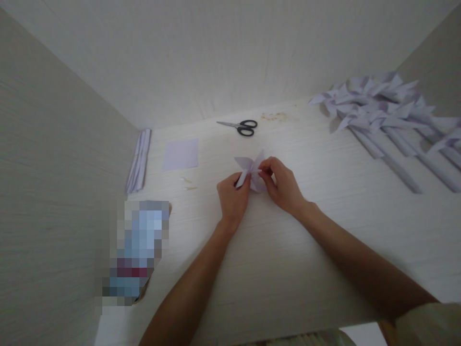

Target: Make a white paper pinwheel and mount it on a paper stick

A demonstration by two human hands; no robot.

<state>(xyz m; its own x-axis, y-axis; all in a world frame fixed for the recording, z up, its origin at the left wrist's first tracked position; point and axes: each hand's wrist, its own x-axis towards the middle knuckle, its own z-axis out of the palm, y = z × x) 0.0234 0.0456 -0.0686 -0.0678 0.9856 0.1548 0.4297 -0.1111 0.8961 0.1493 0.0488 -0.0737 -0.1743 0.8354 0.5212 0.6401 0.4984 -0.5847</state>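
Between my two hands, above the middle of the table, is a pale lilac paper pinwheel (256, 181) with pointed, curled blades. My left hand (233, 194) is closed on its lower left side, the thumb pressed near its centre. From the right, my right hand (283, 185) pinches the paper close to the centre with thumb and fingertips. Whether a small pin or stick sits at the centre is hidden by the fingers. Behind the pinwheel lie scissors (240, 126) with black handles, blades pointing left.
A square lilac sheet (180, 154) lies left of the scissors, with rolled paper sticks (139, 161) beyond it by the left wall. Several finished pinwheels (374, 108) on paper sticks are heaped at the right. A blurred-out phone-like object (142, 247) rests at front left. Small toothpick-like bits (190, 188) are scattered about.
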